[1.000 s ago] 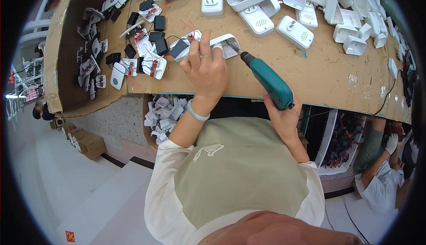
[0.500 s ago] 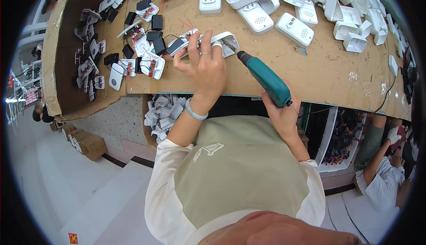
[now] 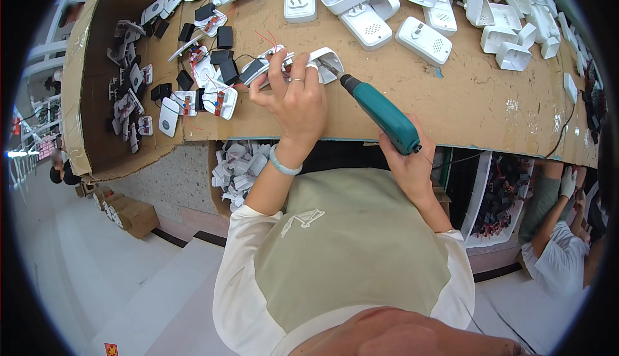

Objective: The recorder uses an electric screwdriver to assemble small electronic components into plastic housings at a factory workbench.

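Head view showed the left hand pinning a white casing while the right hand gripped a teal screwdriver, driving a screw.

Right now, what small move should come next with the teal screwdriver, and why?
Probably press the teal electric screwdriver straight down and run it. Its bit already meets the white plastic housing, which the left hand pins flat on the cardboard-covered bench, while the right hand grips the tool's rear. Whether the bit sits in a screw head is too small to tell.
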`<state>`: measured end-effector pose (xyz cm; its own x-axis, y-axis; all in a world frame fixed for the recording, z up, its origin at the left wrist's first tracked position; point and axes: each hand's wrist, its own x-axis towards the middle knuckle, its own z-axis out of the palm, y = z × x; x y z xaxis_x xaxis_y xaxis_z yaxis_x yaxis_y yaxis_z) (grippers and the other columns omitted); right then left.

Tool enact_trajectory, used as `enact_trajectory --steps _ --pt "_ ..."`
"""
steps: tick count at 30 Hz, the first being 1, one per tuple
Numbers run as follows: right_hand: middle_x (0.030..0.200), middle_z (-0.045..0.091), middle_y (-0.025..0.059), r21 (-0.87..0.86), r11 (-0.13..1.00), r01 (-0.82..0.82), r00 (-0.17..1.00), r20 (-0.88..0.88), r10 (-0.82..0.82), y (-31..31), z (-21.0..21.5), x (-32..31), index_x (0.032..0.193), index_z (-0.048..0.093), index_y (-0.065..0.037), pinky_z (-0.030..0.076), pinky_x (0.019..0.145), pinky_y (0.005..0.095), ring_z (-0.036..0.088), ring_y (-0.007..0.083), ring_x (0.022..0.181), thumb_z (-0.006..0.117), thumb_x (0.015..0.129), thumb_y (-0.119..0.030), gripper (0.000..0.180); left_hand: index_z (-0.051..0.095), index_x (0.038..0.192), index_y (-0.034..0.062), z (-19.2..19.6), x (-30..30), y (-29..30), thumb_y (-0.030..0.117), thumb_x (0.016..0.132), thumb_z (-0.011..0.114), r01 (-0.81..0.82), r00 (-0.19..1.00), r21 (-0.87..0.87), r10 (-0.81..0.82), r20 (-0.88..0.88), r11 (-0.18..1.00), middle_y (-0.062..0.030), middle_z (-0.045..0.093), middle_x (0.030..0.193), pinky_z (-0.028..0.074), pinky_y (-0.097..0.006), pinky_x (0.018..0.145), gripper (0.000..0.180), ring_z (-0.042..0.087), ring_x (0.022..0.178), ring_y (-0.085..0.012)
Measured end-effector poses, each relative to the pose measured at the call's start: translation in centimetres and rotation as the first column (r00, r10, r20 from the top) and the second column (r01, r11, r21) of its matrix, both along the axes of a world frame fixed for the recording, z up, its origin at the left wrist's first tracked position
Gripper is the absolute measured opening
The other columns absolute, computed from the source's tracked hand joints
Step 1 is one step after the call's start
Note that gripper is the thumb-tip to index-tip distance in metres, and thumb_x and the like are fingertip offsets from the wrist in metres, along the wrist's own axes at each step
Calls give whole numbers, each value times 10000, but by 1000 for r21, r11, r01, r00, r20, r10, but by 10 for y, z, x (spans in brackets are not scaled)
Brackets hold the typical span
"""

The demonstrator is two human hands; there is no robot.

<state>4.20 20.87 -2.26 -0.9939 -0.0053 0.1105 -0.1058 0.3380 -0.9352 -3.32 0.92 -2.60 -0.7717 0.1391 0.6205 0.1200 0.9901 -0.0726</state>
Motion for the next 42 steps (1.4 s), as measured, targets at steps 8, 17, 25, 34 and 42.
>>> enact_trajectory --steps 8,17,25,34,42 --pt "811 669 131 26 1000 11 1000 -11 -11 0 0 -1 1092 609 -34 524 650 298 685 245 687 740 820 7 304 692 779 47 1 -1 1 40 738 669 14 1000 20 -14 15 1000 -5 697 1077 300 -549 923 48 538 1234 -262" --pt "804 668 138 29 1000 -7 1000 20 7 2 1 1 1099 606 -34 519 634 304 683 274 681 748 823 -6 311 693 765 43 2 -1 1 27 712 660 17 1000 16 -17 11 1000 -8 704 1059 297 -540 918 64 529 1243 -256" --pt "797 680 104 -42 998 45 996 -78 -48 4 3 6 1112 630 -13 516 673 261 654 143 685 744 831 7 304 688 753 51 2 -2 1 31 713 664 23 1000 24 -24 21 999 -3 705 1065 294 -548 924 50 530 1245 -258" --pt "782 673 98 -79 994 73 997 -23 -75 5 1 9 1089 633 -4 506 669 247 612 118 664 737 844 1 266 679 737 59 3 -2 1 21 713 672 18 1000 4 -18 24 1000 3 701 1058 294 -550 931 46 535 1240 -255" --pt "755 637 128 -74 997 34 999 -9 -35 -1 -5 2 1087 628 -25 498 622 283 618 177 622 714 863 -24 240 684 745 50 4 -2 1 24 717 679 18 1000 3 -18 25 1000 -1 705 1050 296 -553 932 38 534 1240 -257"
